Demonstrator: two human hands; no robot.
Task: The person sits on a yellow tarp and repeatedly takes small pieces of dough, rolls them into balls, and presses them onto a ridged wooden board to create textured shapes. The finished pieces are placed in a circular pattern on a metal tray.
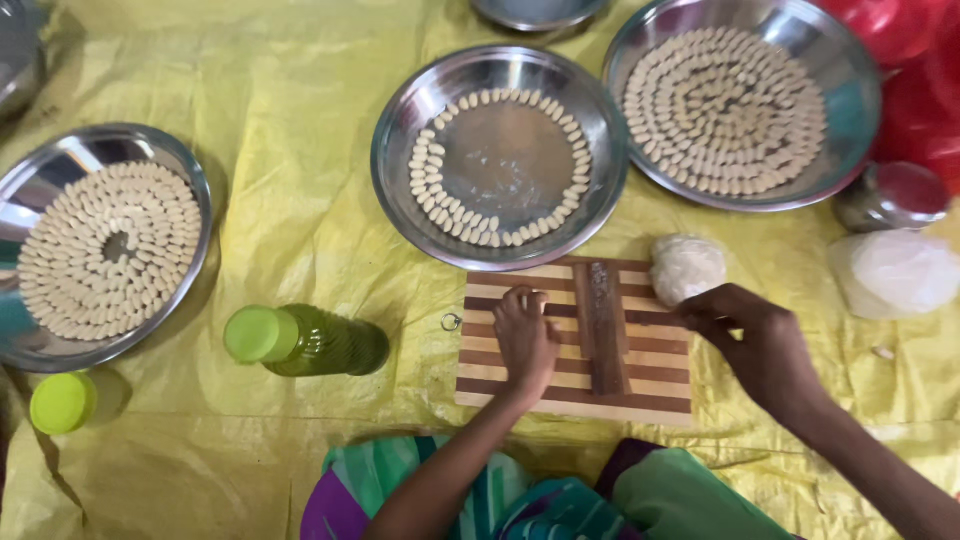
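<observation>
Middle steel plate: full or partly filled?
Partly filled. The middle steel plate has dough pieces only around its rim, in an unclosed ring; its centre is bare metal.

The left hand (524,335) lies flat on the striped wooden cutting board (640,385) and hides whatever is under its palm. The right hand (752,340) has its fingertips curled inward at the board's edge; what they pinch cannot be told. A round steel plate of pale shaped dough pieces (60,185) is cut off by the left edge, and a shiny steel vessel (18,50) is cut off at the top-left corner. A steel bowl (540,10) shows only its rim at the top. The red plastic bag (915,70) runs out of the frame on the right. The small metal ring (452,322) beside the board is too small to identify.
</observation>
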